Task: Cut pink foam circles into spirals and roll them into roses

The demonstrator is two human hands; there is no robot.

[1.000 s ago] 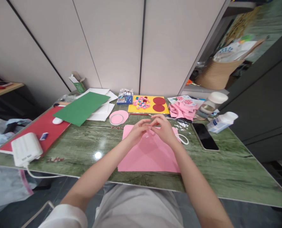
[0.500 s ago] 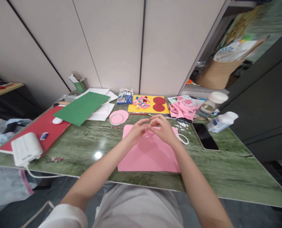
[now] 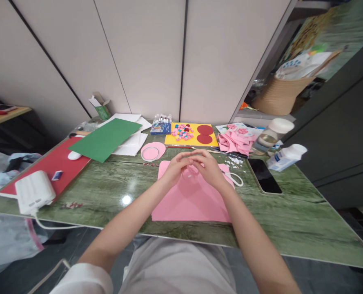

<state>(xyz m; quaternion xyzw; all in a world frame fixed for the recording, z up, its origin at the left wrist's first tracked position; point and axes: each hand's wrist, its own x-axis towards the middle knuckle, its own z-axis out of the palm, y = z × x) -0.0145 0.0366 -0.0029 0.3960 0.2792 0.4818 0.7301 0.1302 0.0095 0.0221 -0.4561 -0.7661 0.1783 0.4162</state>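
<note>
My left hand [image 3: 175, 166] and my right hand [image 3: 208, 166] meet fingertip to fingertip above a pink paper sheet [image 3: 193, 200] on the green marble table [image 3: 114, 188]. Both pinch a small curled pink paper piece [image 3: 190, 173] between them, fingers closed. A white tape ring [image 3: 236, 179] lies just right of my right hand. A pink paper oval with a ring on it [image 3: 152, 152] lies left of my left hand.
Farther back lie a yellow sheet [image 3: 172, 140] with small coloured bits and red circles [image 3: 204, 134], pink scraps [image 3: 235, 141], a marker box [image 3: 161, 126], green paper [image 3: 106, 138] and red paper [image 3: 51, 165]. A phone [image 3: 263, 175], two bottles [image 3: 271, 134] and a white power bank [image 3: 34, 191] lie around.
Both hands have shifted slightly and closed tighter together on the small pink piece, which now curls below the fingertips. Everything else on the table is unmoved.
</note>
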